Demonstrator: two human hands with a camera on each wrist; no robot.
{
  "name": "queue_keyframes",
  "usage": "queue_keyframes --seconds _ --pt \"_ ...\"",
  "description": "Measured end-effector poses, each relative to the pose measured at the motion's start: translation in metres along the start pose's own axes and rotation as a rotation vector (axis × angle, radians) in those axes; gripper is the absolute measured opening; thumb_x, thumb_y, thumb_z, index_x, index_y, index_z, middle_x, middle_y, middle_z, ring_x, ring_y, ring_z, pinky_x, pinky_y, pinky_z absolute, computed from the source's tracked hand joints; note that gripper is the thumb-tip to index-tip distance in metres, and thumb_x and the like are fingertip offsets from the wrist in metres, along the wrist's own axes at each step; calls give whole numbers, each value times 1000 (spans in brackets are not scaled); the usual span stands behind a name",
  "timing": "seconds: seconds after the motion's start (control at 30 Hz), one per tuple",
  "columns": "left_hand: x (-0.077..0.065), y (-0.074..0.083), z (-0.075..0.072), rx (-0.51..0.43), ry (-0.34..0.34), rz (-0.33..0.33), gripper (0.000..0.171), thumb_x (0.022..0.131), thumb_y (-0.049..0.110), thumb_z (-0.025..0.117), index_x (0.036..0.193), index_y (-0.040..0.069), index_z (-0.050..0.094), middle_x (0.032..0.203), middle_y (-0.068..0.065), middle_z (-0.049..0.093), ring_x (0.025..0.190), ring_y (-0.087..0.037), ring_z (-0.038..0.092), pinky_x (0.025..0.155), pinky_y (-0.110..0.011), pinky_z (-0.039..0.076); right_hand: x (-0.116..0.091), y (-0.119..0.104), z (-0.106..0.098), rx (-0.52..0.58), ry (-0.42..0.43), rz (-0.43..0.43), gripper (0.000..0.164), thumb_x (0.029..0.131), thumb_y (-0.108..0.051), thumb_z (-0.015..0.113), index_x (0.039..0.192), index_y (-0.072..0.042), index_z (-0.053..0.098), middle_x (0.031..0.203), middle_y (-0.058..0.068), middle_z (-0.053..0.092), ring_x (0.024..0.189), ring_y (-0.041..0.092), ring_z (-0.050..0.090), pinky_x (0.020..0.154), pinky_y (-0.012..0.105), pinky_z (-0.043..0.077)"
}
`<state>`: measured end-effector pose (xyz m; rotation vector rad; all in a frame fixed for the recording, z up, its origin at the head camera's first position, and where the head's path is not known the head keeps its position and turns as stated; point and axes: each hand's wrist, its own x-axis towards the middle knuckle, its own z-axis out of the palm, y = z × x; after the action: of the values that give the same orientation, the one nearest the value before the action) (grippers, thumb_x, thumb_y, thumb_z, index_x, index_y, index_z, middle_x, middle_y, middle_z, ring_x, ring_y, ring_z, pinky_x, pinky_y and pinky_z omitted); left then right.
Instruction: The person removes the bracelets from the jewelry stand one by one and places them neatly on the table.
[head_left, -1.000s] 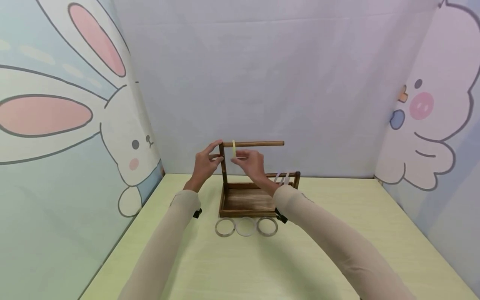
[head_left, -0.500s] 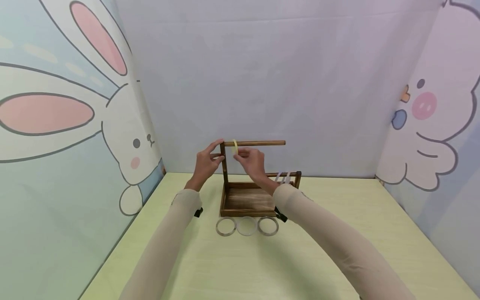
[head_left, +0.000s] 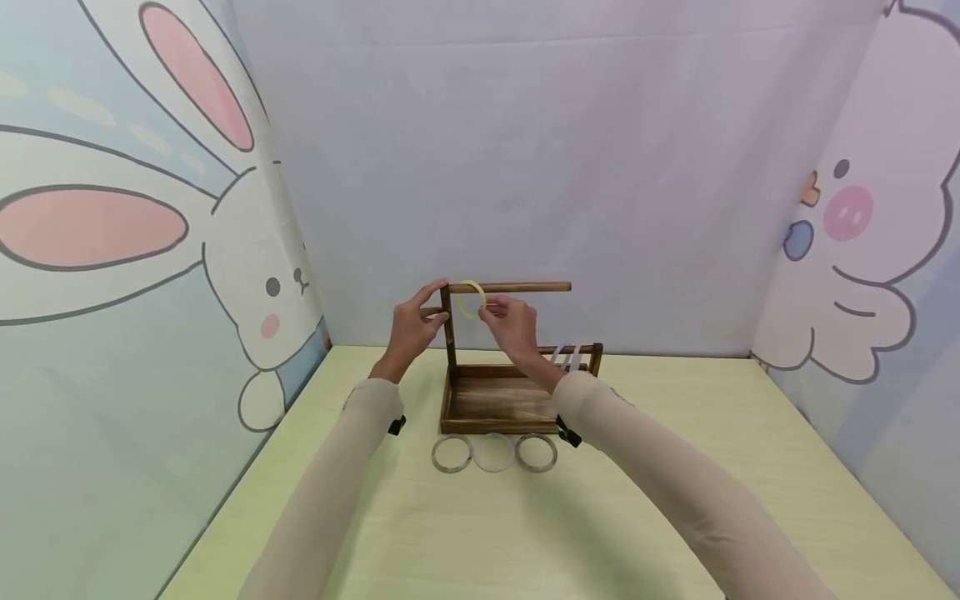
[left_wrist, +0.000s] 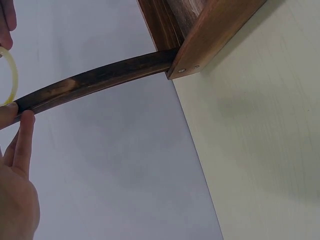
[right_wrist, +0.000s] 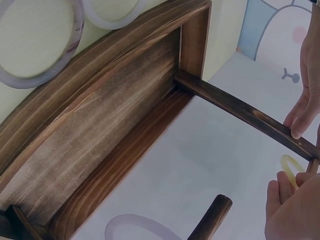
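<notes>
A dark wooden bangle stand (head_left: 495, 428) has a tray base, a tall post (left_wrist: 100, 79) at the left and an upper bar (head_left: 532, 287) running right from the post's top. My left hand (head_left: 411, 329) grips the post near its top, thumb on one side and fingers on the other. Between thumb and fingertips, my right hand (head_left: 516, 327) pinches a yellow bangle (head_left: 471, 282) by its right side. The bangle's upper arc crosses the bar close to the post, its face turned toward the head camera. In the right wrist view my right hand partly hides it.
Three greyish, translucent bangles (head_left: 493, 471) lie in a row on the pale table (head_left: 465, 533), before the tray. Pale bangles (head_left: 574, 358) hang on the lower bar (head_left: 587, 349) at the right, partly behind the right forearm. A grey curtain (head_left: 600, 167) stands behind.
The yellow bangle has turned from nearly edge-on to showing its round opening. My right hand has shifted slightly right with it. My left hand stays on the post.
</notes>
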<state>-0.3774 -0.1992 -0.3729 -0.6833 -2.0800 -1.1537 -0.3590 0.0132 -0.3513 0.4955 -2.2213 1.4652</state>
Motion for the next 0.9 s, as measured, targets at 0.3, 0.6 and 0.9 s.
queue_keyframes --seconds 0.3,0.6,0.9 --pt "0 0 0 5 -3 -11 70 89 -11 76 147 23 60 153 -7 55 100 -34 76 78 -35 66 0 5 -11 -13 11 -1 25 98 -13 75 119 -2 77 104 14 79 97 23 78 84 36 64" --pt "1 0 0 11 -5 -15 70 89 -11 76 148 23 60 153 -7 54 99 -33 77 76 -34 66 -2 13 -24 10 17 -3 26 99 -13 73 122 -1 76 106 16 78 96 23 78 86 38 64" --pt "-1 -4 0 15 -5 -16 71 88 -12 76 148 22 60 154 -7 54 99 -34 76 75 -35 66 -5 19 -33 -28 21 1 28 100 -16 72 125 -2 75 104 15 78 96 23 78 85 41 64"
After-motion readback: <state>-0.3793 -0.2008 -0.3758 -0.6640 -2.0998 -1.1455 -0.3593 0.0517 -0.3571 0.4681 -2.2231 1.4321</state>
